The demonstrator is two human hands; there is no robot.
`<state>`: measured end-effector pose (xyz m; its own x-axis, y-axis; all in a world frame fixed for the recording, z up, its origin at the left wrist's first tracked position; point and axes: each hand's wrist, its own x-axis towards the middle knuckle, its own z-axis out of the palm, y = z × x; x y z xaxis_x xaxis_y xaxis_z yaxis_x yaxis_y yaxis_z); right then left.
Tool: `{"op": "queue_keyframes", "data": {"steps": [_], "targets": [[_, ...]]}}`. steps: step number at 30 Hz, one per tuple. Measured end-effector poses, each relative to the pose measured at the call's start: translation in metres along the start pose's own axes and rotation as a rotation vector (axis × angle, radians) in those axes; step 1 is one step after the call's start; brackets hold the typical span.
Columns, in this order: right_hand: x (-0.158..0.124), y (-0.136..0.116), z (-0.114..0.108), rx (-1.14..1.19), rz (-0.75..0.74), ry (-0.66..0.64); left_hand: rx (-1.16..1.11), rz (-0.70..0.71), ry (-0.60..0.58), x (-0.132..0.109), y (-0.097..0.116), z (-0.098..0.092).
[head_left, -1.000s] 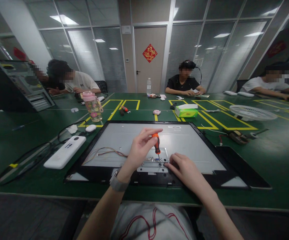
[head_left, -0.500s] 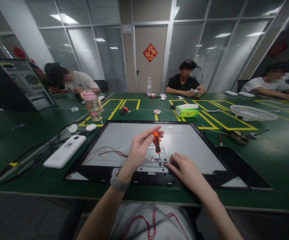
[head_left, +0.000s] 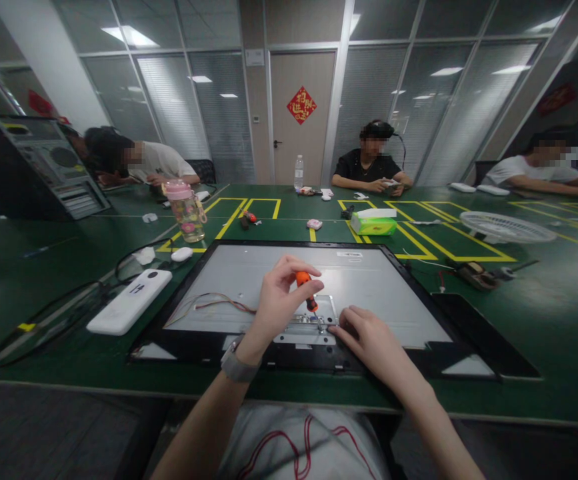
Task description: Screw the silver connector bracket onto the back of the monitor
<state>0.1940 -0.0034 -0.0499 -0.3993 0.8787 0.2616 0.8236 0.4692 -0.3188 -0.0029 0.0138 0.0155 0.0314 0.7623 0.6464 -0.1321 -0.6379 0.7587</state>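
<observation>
My left hand [head_left: 281,293], a watch on its wrist, is closed around the orange-and-black handle of a screwdriver [head_left: 311,302]. The handle leans left, and the shaft slants down to the metal bracket [head_left: 296,339] near the front edge of a display panel [head_left: 209,273]. My right hand [head_left: 366,337] rests at the bracket's right side, fingers curled and thumb reaching close to the screwdriver's tip. Whatever lies under those fingertips is too small to make out. The panel lies flat with its grey metal back up and a black frame around it; thin wires [head_left: 223,300] run left from the bracket.
Left of the panel are a white power bank [head_left: 131,303], black cables [head_left: 43,333] and a pink-lidded bottle [head_left: 185,212]. A dark flat slab [head_left: 489,337] lies right. Beyond are a tissue pack [head_left: 373,222], a fan grille [head_left: 506,227], a computer case [head_left: 33,167] and several seated people.
My left hand has shifted its hold on the screwdriver, thumb now across the handle. The handle has tipped left and lower, with the tip still at the bracket. My right hand stays in place.
</observation>
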Motion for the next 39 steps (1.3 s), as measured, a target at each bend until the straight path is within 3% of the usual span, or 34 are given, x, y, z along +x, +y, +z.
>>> {"op": "queue_keyframes", "data": {"steps": [8,12,17,22,39], "targets": [[-0.0008,-0.0007,-0.0008,-0.015,-0.017,0.022,-0.168,-0.161,-0.125,-0.0037,-0.0018,-0.0033],[-0.0007,-0.0006,-0.0007,-0.009,-0.005,0.029,-0.102,-0.092,-0.081,-0.0027,-0.0042,-0.0044],[-0.0003,0.0001,-0.0003,0.004,-0.009,0.016,-0.145,-0.185,-0.084,-0.0023,-0.0051,-0.0042],[-0.0003,0.0018,0.0016,0.016,-0.010,0.025,-0.060,-0.116,-0.054,-0.0027,-0.0055,-0.0042],[-0.0004,0.0021,0.0020,0.008,-0.026,0.050,-0.117,-0.190,-0.054,-0.0017,-0.0048,-0.0040]]}}
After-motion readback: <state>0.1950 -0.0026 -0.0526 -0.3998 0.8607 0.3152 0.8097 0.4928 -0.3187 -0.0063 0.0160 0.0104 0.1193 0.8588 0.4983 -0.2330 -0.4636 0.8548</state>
